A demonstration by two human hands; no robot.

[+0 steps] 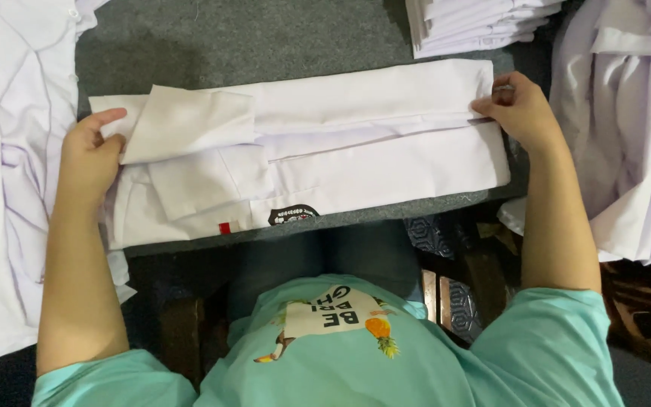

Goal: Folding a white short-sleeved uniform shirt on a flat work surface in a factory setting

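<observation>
A white shirt [356,151] lies folded lengthwise into a long band on a dark grey surface [227,45]. Its short sleeves are folded in at the left end, and a dark round badge [293,215] and a small red tag [224,227] show near the front edge. My left hand [90,158] pinches the folded sleeve edge at the left end. At the right end my right hand [518,109] grips the shirt's folded hem. Both forearms reach in from the bottom of the view.
A loose heap of white cloth [9,173] lies at the left. A stack of folded white shirts [484,22] sits at the back right, beside another pile of white garments [631,128]. My teal shirt [340,354] fills the bottom.
</observation>
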